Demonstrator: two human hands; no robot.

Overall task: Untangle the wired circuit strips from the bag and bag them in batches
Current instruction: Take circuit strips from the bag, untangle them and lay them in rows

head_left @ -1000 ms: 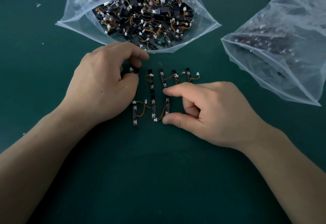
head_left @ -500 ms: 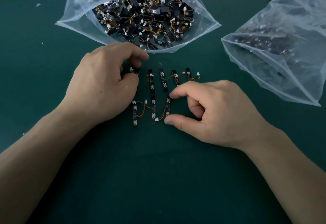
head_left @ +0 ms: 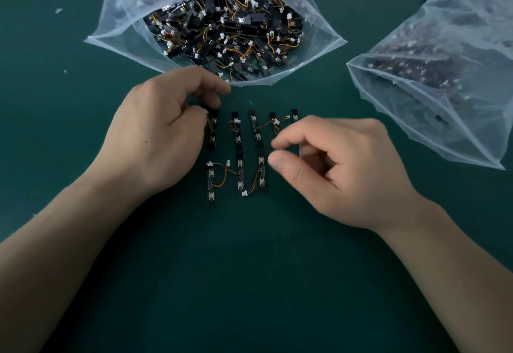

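Head view, looking down on a dark green table top (head_left: 249,291). At the far side, a large clear zip bag (head_left: 111,30), mouth open toward the person, heaped with tangled black circuit strips and orange-yellow wires. To the right, well apart from it, a second clear bag (head_left: 458,119) with darker contents (too blurred through the plastic to name).

Nearer, the left hand (head_left: 155,136), fingers curled, pinching the top end of the leftmost strip (head_left: 213,130) at its white connector. Opposite, the right hand (head_left: 347,175), curled into an empty pinch, forefinger and thumb tips just apart with nothing between, hovering at the right side of the row of strips (head_left: 239,164). Laid out flat on the table between the two hands, roughly parallel in an upper and a lower rank, with wire leads (head_left: 254,183) looping toward neighbours.

Judged as mid-batch: freed from the big bag, not yet bagged.

Could drag a neighbour along on lifting the pinched strip, given leads lying across the gaps. Could knock the row askew and retangle it with a careless sweep of the right hand. Could strain a lead at its small white plug (head_left: 243,193) with a hard tug. Easy also to miscount, with part of the row hidden under the right hand.
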